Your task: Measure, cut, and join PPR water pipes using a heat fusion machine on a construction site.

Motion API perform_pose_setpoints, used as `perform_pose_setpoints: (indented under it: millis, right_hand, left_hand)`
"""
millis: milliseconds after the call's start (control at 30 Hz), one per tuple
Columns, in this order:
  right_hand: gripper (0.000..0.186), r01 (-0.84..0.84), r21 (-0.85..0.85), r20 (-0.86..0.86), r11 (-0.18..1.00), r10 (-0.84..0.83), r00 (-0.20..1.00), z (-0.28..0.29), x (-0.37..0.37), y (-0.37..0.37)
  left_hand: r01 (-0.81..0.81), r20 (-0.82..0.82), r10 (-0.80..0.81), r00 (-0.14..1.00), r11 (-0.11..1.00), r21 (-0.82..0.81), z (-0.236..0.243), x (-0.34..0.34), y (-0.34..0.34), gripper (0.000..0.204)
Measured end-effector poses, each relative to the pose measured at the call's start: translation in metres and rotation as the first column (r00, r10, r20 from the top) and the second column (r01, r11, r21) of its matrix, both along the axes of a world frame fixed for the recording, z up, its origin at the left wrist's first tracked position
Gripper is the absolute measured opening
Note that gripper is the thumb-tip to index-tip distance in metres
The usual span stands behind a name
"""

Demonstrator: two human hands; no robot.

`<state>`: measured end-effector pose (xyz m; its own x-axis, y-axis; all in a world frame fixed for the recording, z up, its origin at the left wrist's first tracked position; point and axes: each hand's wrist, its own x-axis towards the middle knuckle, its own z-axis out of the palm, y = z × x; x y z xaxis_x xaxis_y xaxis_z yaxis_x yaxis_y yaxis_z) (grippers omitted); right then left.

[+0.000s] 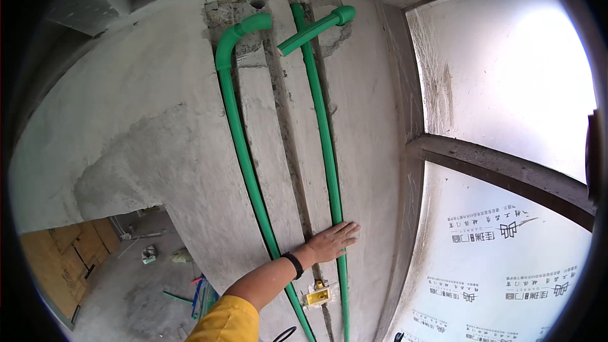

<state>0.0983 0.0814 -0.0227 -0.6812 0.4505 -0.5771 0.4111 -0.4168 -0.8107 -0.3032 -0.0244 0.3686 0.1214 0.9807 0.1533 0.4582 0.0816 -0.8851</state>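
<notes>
My left hand (332, 243) lies flat with fingers spread, its palm against the grey wall (373, 120) and over the lower part of the right green pipe (323, 133). A dark band circles the wrist. This pipe runs in a groove cut into the wall, and near its top a short green pipe piece (310, 35) with an elbow crosses it at a slant. The left green pipe (237, 133) passes behind my forearm and ends at the top in a bent elbow (240, 31). Just below the hand, a yellow electrical box (317, 297) sits in the middle groove. My right hand is out of view.
A metal-framed window (500, 228) with printed film on its lower pane borders the wall at right. Through an opening at lower left show wooden boards (69, 259) and a concrete floor (139, 285) with green pipe lengths (204, 301). A black loop (285, 334) shows at the bottom.
</notes>
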Motion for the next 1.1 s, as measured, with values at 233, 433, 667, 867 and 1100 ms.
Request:
perform_pose_setpoints:
  millis: [233,433,667,867,1100]
  right_hand:
    - [0.041,-0.143,0.055,-0.063,0.988,0.146,0.987,0.040,-0.020,-0.010]
    - [0.041,-0.213,0.089,-0.122,0.973,0.223,0.967,0.054,-0.017,-0.019]
    - [0.030,-0.228,0.117,-0.332,0.967,0.254,0.908,0.126,-0.030,-0.036]
    - [0.025,-0.180,-0.018,-0.433,0.984,0.155,0.888,0.171,-0.082,-0.059]
    - [0.038,-0.196,-0.051,-0.378,0.979,0.163,0.912,0.188,-0.110,-0.100]
  left_hand:
    - [0.042,0.149,-0.042,0.988,0.999,0.003,0.000,0.001,-0.006,0.054]
    - [0.098,0.399,-0.071,0.914,0.994,-0.046,-0.014,0.019,-0.017,0.053]
    - [-0.082,0.837,0.150,-0.526,0.971,-0.226,-0.261,0.111,-0.101,0.069]
    - [0.005,0.422,0.147,-0.895,0.947,-0.321,-0.214,0.202,-0.115,0.039]
    - [-0.137,0.219,-0.058,-0.974,0.920,-0.366,-0.273,0.185,-0.151,0.049]
